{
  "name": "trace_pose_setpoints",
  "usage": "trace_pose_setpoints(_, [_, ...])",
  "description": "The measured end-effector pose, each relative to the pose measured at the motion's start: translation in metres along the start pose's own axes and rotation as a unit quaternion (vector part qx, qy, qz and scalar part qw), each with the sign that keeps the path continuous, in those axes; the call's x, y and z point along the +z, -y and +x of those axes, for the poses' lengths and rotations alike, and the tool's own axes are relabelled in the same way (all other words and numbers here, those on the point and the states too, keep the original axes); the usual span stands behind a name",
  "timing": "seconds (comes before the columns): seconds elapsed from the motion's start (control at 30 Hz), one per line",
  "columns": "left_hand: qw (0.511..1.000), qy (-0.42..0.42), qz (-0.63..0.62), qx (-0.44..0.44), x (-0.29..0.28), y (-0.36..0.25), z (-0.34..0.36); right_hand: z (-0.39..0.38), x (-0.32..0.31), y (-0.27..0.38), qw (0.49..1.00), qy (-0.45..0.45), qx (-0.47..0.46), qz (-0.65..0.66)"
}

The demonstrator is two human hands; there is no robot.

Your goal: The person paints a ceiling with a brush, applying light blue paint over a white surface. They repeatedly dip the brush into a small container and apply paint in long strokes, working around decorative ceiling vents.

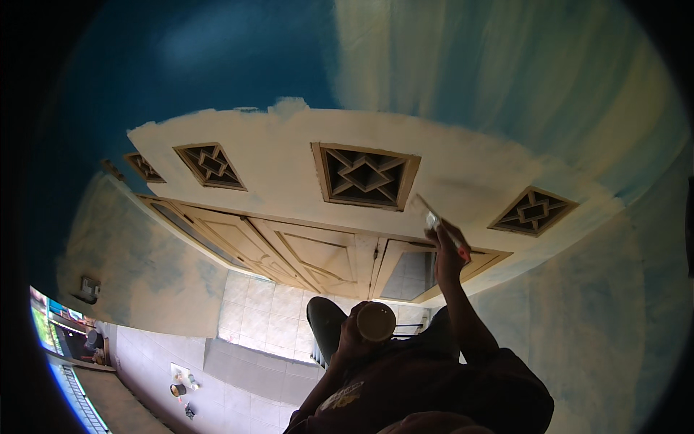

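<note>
My raised right hand point(450, 247) grips a paintbrush point(433, 220) with a metal ferrule and a red-tipped handle. The bristles are against or very close to the cream-painted wall point(463, 170), just right of a square vent with a diamond lattice point(366, 176); I cannot tell whether they touch. Low in front of my body, my left hand point(351, 337) is wrapped round a round container point(377, 322) with a cream top or contents. Its fingers are partly hidden by the container and shadow.
Above the cream band the wall is dark blue point(217, 58), with streaky cream over blue at right. Cream panelled doors point(311, 249) stand below the vents. Far below, a small pot point(177, 390) rests on the tiled floor point(253, 398). A switch box point(88, 289) is at left.
</note>
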State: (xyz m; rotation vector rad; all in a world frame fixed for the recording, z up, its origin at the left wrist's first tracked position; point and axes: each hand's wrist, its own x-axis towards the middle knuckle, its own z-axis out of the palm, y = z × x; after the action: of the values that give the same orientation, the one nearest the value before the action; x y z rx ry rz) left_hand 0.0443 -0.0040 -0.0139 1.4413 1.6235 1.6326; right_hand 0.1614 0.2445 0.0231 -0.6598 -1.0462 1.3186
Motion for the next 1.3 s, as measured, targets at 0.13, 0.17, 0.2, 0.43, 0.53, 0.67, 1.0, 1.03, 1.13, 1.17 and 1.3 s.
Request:
trace_pose_setpoints(0.13, [1.000, 0.021, -0.006, -0.018, -0.004, 0.003, -0.002, 0.041, 0.083, 0.059, 0.976, 0.093, -0.167, -0.103])
trace_pose_setpoints(0.17, [1.000, 0.018, -0.014, -0.016, -0.003, 0.008, -0.005, 0.052, 0.102, 0.061, 0.974, 0.106, -0.180, -0.090])
trace_pose_setpoints(0.2, [1.000, 0.018, -0.022, -0.014, -0.003, 0.012, -0.007, 0.059, 0.121, 0.065, 0.971, 0.127, -0.196, -0.061])
trace_pose_setpoints(0.43, [0.998, -0.042, 0.003, -0.053, -0.004, -0.016, -0.008, 0.099, 0.198, 0.064, 0.942, 0.145, -0.300, -0.046])
trace_pose_setpoints(0.53, [0.998, -0.050, -0.014, -0.033, -0.004, -0.004, -0.012, 0.107, 0.179, 0.072, 0.932, 0.092, -0.344, -0.066])
trace_pose_setpoints(0.67, [0.999, -0.026, 0.005, -0.043, -0.003, -0.011, -0.004, 0.114, 0.093, 0.097, 0.896, 0.001, -0.416, -0.154])
trace_pose_setpoints(1.0, [0.999, 0.034, 0.007, 0.041, -0.008, -0.016, 0.020, 0.070, 0.068, 0.155, 0.906, 0.038, -0.404, -0.115])
trace_pose_setpoints(1.03, [0.999, 0.037, 0.005, 0.024, -0.006, -0.018, 0.024, 0.062, 0.077, 0.150, 0.922, 0.073, -0.371, -0.089])
trace_pose_setpoints(1.13, [1.000, 0.008, 0.015, -0.015, -0.003, -0.031, 0.025, 0.029, 0.095, 0.125, 0.950, 0.209, -0.227, -0.045])
trace_pose_setpoints(1.17, [1.000, -0.002, 0.016, -0.014, -0.002, -0.029, 0.027, 0.017, 0.091, 0.121, 0.949, 0.264, -0.160, -0.058])
trace_pose_setpoints(1.3, [0.999, -0.037, 0.031, 0.013, -0.011, -0.029, 0.036, -0.011, 0.065, 0.102, 0.910, 0.399, 0.014, -0.116])
